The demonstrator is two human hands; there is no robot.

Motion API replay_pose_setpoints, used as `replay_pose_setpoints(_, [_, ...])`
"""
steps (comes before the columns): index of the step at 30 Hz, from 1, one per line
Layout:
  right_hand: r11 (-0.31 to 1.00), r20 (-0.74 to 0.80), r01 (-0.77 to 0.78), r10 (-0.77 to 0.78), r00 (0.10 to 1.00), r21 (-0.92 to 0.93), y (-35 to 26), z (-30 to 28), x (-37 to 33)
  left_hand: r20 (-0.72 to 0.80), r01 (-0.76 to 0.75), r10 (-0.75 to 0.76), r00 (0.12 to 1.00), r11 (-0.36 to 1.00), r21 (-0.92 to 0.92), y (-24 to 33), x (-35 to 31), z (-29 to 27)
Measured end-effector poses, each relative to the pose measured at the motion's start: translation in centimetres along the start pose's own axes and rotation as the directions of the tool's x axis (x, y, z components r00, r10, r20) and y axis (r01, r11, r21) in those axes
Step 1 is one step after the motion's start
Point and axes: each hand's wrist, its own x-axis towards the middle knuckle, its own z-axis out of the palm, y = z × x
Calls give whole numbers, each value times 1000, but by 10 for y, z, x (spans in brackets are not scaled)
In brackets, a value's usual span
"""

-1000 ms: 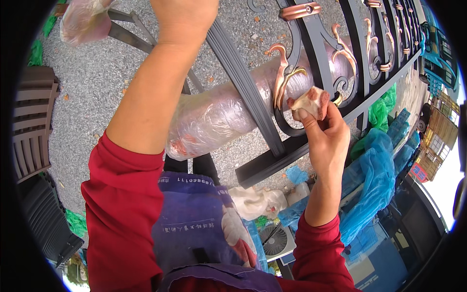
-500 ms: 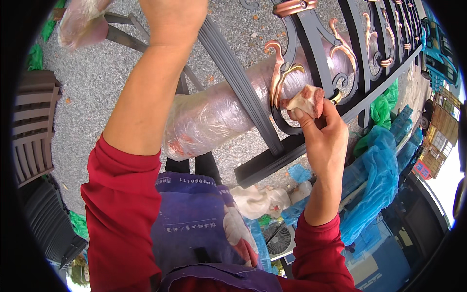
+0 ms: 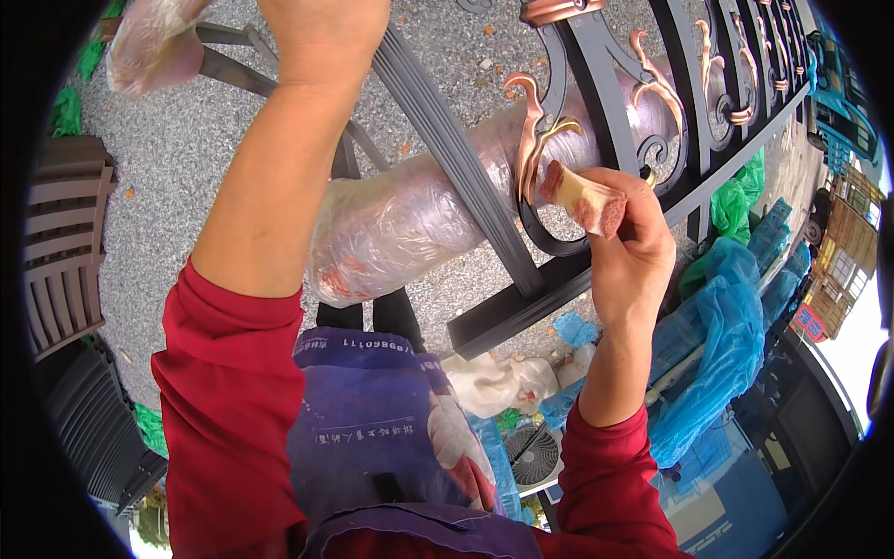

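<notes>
Between the thumb and fingers of my right hand (image 3: 638,247) is a small cream sponge (image 3: 585,197) stained reddish brown. It is held just beside a copper-coloured leaf ornament (image 3: 529,140) on a black metal railing panel (image 3: 610,102). The leaf has a gold-coloured tip, and dark scrolls curl around it. My left hand (image 3: 321,37) reaches to the top edge of the picture, near the railing's fluted end post (image 3: 447,140). Its fingers lie outside the picture, so whatever they hold or touch is hidden.
A long plastic-wrapped roll (image 3: 400,233) lies under the railing. Brown slatted panels (image 3: 65,233) stand at the left. Blue plastic sheeting (image 3: 712,345), green wrapping (image 3: 740,196) and a fan unit (image 3: 533,456) are at the right. A plastic bag (image 3: 158,47) hangs at the upper left.
My right hand has drawn slightly right, away from the leaf ornament, and the sponge is turned in its fingers. My left arm has shifted a little to the left.
</notes>
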Motion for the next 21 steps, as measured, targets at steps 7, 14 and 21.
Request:
replay_pose_setpoints(7, [915,210,286,-232,950,-285,5,-4,4,3,-53,53,999,998,15,4,-4,4])
replay_pose_setpoints(14, [883,166,356,-318,933,-305,2,-12,18,36,-52,54,998,997,-50,-2,0,-3])
replay_pose_setpoints(21, [923,204,293,-245,948,-250,4,-12,8,51,-41,50,997,984,-172,-4,-1,-3])
